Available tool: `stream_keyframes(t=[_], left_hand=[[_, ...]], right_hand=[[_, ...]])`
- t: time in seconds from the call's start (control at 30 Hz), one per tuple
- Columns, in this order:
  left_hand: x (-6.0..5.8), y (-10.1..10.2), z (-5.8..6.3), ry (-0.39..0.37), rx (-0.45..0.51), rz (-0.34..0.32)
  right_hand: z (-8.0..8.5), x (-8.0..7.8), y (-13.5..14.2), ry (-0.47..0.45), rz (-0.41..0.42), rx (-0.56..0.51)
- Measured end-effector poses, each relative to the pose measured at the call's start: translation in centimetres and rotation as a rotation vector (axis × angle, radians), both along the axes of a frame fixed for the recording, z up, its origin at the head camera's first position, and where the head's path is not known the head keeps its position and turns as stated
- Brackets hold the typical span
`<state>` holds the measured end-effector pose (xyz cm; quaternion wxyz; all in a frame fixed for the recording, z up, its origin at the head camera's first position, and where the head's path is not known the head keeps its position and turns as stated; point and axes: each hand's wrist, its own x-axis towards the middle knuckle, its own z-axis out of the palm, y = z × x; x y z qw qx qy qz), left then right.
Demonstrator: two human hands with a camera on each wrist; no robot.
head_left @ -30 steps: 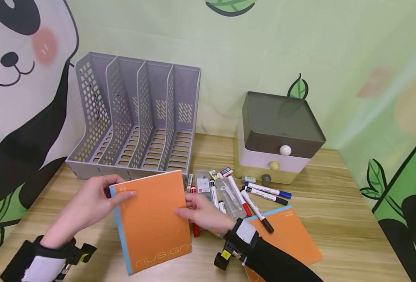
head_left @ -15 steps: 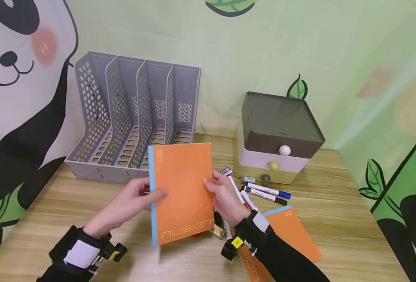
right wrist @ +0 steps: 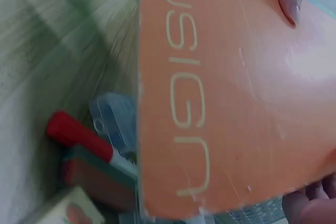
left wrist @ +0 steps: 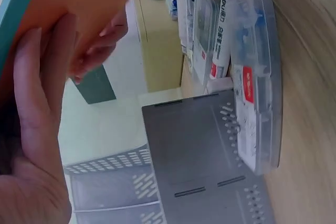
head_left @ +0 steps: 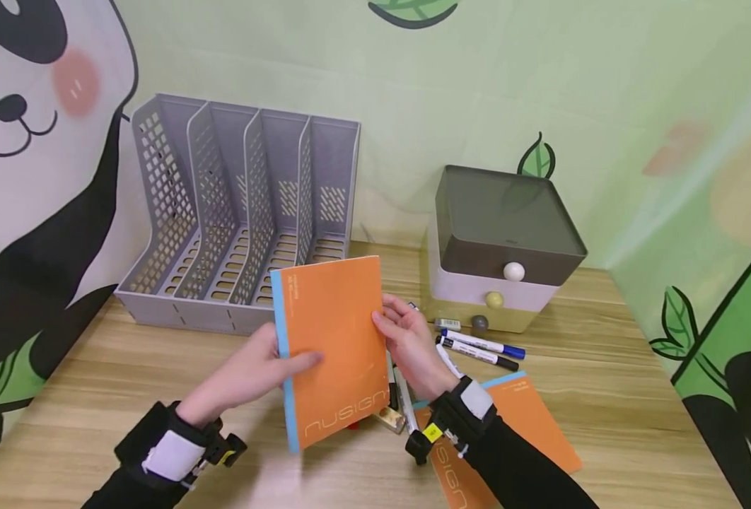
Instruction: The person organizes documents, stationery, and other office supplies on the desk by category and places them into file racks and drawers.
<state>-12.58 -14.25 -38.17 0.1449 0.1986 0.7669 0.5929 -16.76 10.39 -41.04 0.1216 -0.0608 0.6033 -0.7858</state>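
An orange notebook (head_left: 334,325) with a light-blue spine is held up above the table, cover facing me. My left hand (head_left: 267,367) grips it at the spine, thumb across the cover and fingers behind, as the left wrist view also shows. At its opposite edge my right hand (head_left: 414,346) pinches it near the upper corner, thumb in front. A second orange notebook (head_left: 531,424) lies on the table, partly under the right forearm. Behind the raised notebook are several markers and clear plastic cases, mostly hidden in the head view; a clear case (left wrist: 257,87) and a red-capped marker (left wrist: 226,24) show in the left wrist view.
A grey four-slot file rack (head_left: 204,311) stands at the back left. At the back right is a small drawer unit (head_left: 509,226) with round knobs. A blue-capped marker (head_left: 484,344) and a black-capped marker (head_left: 477,353) lie in front of it.
Both hands have carried the notebook right and upward from its earlier place in front of the rack. In the last half second it has tilted slightly, and the left hand has shifted right.
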Motion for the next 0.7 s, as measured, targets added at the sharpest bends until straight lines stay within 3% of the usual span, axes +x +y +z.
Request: stream_keyframes(t=[0.2, 0.37, 0.53, 0.7], left_hand=[[0.2, -0.5, 1.3, 0.169, -0.076, 0.138], [-0.5, -0.7, 3.2, 0.312, -0.131, 0.318], [-2.0, -0.7, 5.0, 0.433, -0.180, 0.495], [-4.4, -0.6, 6.1, 0.519, -0.246, 0.636]], right_hand=[[0.0, -0.8, 0.8, 0.065, -0.093, 0.006], [0.0, -1.1, 1.7, 0.076, -0.131, 0.023], [0.2, -1.2, 2.1, 0.071, -0.150, 0.016], [0.2, -1.2, 2.3, 0.074, -0.151, 0.033]])
